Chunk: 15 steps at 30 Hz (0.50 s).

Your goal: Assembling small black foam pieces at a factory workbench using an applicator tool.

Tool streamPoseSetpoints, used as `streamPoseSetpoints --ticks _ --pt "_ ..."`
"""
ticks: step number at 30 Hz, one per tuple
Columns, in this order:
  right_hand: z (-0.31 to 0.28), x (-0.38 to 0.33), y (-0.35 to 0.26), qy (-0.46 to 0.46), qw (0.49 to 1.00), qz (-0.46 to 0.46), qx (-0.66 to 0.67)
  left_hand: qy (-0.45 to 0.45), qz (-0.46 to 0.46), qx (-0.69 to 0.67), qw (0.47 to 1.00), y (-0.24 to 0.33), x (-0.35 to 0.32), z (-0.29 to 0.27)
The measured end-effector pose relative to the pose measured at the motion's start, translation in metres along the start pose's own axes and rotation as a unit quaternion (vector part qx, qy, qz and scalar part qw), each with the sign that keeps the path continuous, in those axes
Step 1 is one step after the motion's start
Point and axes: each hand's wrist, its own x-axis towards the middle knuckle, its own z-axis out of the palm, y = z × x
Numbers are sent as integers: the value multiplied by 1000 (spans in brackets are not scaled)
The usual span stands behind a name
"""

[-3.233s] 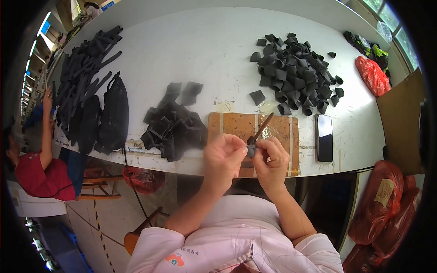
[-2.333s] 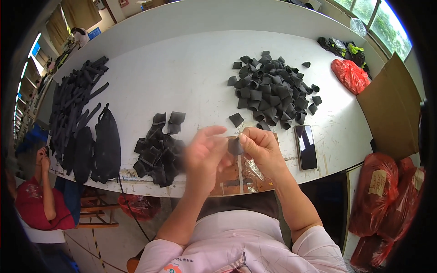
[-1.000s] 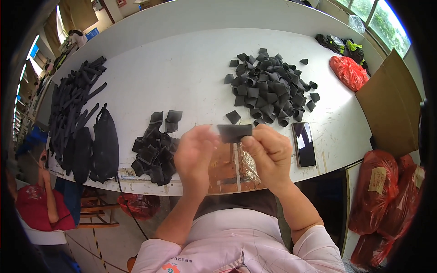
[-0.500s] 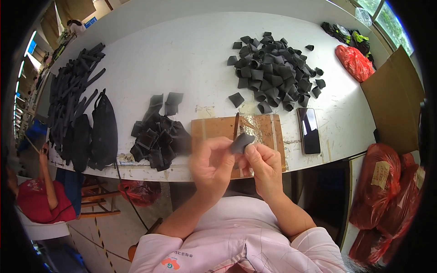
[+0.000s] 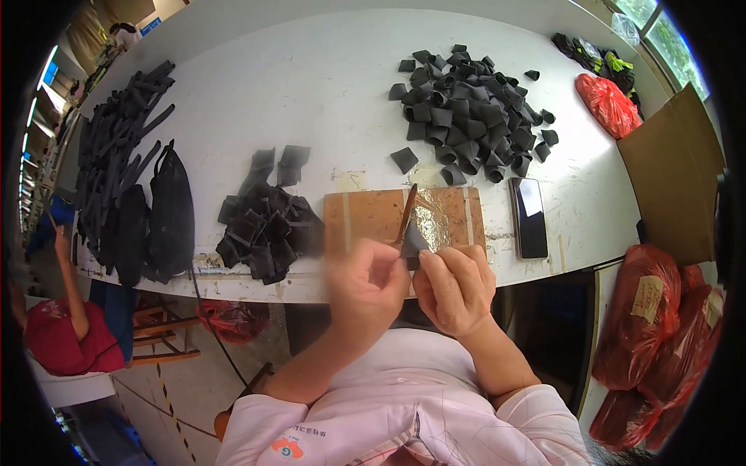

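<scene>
My left hand (image 5: 365,283), blurred by motion, is closed in a pinch, and the lower end of a thin brown stick (image 5: 409,210) runs into its fingertips. The stick leans up over the wooden board (image 5: 353,206). Close beside it, my right hand (image 5: 458,287) grips a small black fabric piece (image 5: 417,242) between thumb and fingers. That piece touches or nearly touches the stick; which one, I cannot tell. To the left of the board lies a pile of flat black pieces (image 5: 268,233). Beyond the board is a heap of curled black pieces (image 5: 466,116).
Long black strips (image 5: 116,147) and a black pouch (image 5: 171,213) lie at the left. A phone (image 5: 528,217) rests right of the board. Farther right are a red bag (image 5: 608,103), a cardboard sheet (image 5: 672,179) and red bundles (image 5: 641,318). Another person (image 5: 74,334) sits at left.
The black piece has come down a little, tilted and away from the left fingers, staying in my right hand. The stick now leans right at its top. My right hand has turned, knuckles up.
</scene>
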Motion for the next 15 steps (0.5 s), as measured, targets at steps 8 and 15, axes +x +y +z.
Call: streamPoseSetpoints --ticks 8,15 --pt "-6 43 53 118 979 145 75 166 90 172 967 -61 43 -42" --pt "9 56 124 85 921 373 80 207 56 461 861 -139 121 -90"
